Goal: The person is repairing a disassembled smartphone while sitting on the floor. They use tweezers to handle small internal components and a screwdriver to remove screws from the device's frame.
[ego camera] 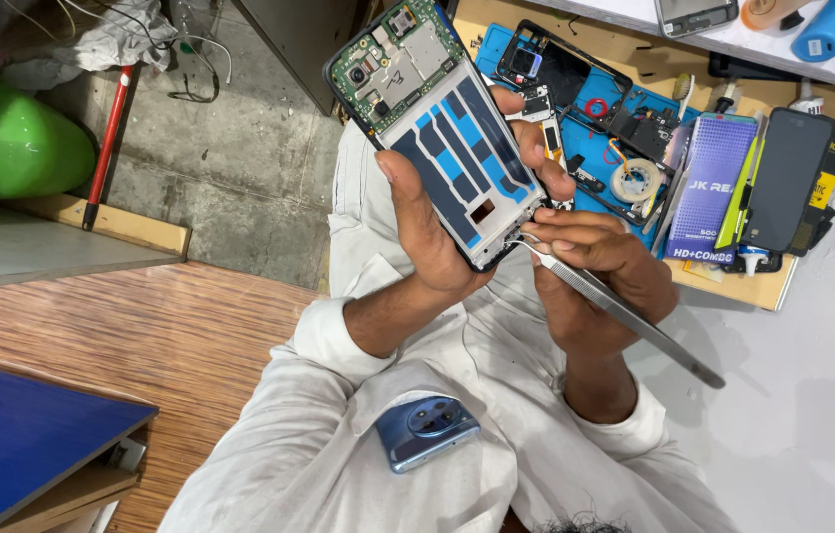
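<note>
Both hands are crowded together at the lower corner of the opened phone (pixel 442 123): the left hand (pixel 437 222) wraps its edge and the right hand (pixel 585 262) presses in just beside, with the tweezers (pixel 625 316) slanting out to the right. The blue mat (pixel 590 118) behind is packed with a phone frame (pixel 561 74), a tape roll (pixel 635 181), a box (pixel 709 188) and a dark screen (pixel 788 178), leaving little gap. The lap carries a blue phone (pixel 425 431). Open room lies over the grey floor (pixel 230 168) and the pale surface (pixel 822 395) at right.
</note>
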